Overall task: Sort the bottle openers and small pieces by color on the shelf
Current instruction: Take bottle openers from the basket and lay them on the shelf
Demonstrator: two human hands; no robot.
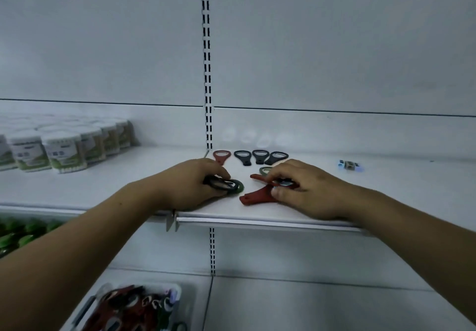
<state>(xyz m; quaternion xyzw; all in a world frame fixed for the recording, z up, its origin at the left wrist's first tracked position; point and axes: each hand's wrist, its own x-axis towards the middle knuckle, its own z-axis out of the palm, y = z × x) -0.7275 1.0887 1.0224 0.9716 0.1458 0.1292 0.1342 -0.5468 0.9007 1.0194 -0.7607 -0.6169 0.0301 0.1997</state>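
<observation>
Back edge of the shelf [399,176]: one red opener [219,157], three black openers [260,156] in a row. Near the front edge, the left hand [190,184] grips a black-and-green pair [233,187], and the right hand [304,189] pinches two red openers [255,198]. One small piece [349,165] sits far right.

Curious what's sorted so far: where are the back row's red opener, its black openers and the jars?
Red opener [219,159]: head view, its handle.
Black openers [259,160]: head view, middle one's handle.
Jars [62,151]: head view, front jar's label.
</observation>
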